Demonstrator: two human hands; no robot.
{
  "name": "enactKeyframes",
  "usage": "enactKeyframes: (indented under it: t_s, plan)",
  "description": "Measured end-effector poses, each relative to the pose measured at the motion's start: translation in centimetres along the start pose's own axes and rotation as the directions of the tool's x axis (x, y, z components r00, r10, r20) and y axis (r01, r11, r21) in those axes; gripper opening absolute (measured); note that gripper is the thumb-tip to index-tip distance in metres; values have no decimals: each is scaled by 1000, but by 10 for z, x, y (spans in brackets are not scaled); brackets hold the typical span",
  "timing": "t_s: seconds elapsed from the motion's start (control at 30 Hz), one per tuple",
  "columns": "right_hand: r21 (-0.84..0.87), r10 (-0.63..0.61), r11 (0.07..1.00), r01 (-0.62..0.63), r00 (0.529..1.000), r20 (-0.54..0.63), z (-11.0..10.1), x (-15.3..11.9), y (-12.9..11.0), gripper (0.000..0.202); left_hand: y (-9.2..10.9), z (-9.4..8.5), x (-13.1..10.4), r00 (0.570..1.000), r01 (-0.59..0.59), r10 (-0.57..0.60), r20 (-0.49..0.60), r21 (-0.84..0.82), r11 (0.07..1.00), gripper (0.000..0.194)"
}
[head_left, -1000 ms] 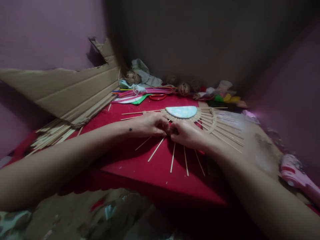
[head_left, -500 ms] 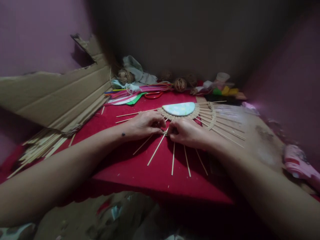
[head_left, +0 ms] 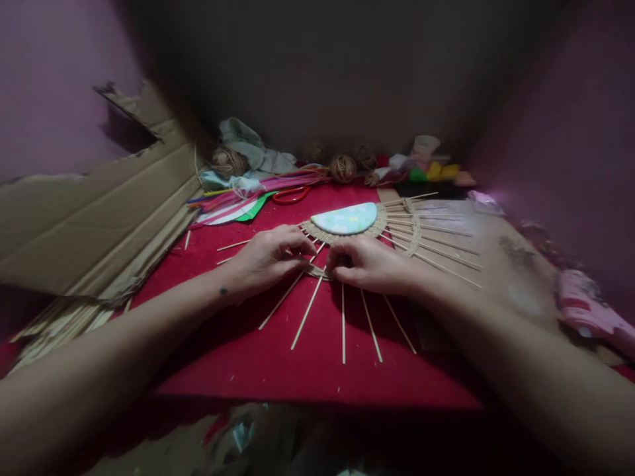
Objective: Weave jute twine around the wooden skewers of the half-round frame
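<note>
A half-round woven piece (head_left: 322, 235) lies on the red cloth, with a pale blue-green patterned half disc (head_left: 347, 218) at its centre and thin wooden sticks (head_left: 343, 324) fanning outward. Across the sticks runs an outer woven band (head_left: 317, 271). My left hand (head_left: 278, 254) pinches this band at its left part, fingertips closed. Close beside it on the right, my right hand (head_left: 360, 264) has curled fingers gripping the same band. A further stretch of the band shows at the right, around the sticks there.
Cardboard (head_left: 99, 225) leans at the left over a bundle of sticks (head_left: 54, 330). Twine balls (head_left: 343, 168), red-handled scissors (head_left: 291, 194) and coloured strips (head_left: 278, 182) lie at the back. A pink glue gun (head_left: 585, 307) is at the right.
The camera view has shifted, so the cardboard and back items sit further left. More of the woven band shows between my hands, which are slightly farther apart.
</note>
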State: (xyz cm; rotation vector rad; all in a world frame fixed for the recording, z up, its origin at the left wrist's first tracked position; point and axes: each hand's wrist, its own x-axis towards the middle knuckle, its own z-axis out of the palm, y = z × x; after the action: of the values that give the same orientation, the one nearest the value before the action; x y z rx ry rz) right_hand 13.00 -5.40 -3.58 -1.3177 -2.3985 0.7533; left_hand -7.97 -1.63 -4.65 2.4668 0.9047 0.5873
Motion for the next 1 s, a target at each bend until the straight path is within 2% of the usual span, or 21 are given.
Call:
enactKeyframes:
  t_s: [0.1,0.2,0.3,0.37,0.43,0.53,0.73,1.0]
  plan:
    - [-45,-26,999,26,1000,-1,3,-1,0,15,-11,-8,-3,977,89,-72,-199,75,993,14]
    - [-96,-46,994,45,999,-15,7,-1,0,12,-25,-20,-2,923,197,-118,-367,188,962,17]
    - [-153,-42,988,35,998,-42,12,-2,0,10,-35,-31,0,883,337,-205,-422,266,903,21]
    - [-173,-38,985,28,998,-57,14,-2,1,10,-37,-37,2,875,412,-296,-383,268,871,24]
    - [-184,-49,982,36,997,-66,15,-2,1,9,-37,-41,3,880,451,-385,-279,235,861,27]
    - [-195,-72,979,56,995,-72,15,-2,3,9,-38,-45,4,878,477,-448,-167,234,847,30]
    - [-193,-101,977,85,992,-74,15,-3,5,11,-53,-43,5,885,454,-463,-52,317,833,26]
    - [-116,-72,991,69,997,-24,10,-1,3,15,-58,-42,7,890,435,-456,4,292,852,26]
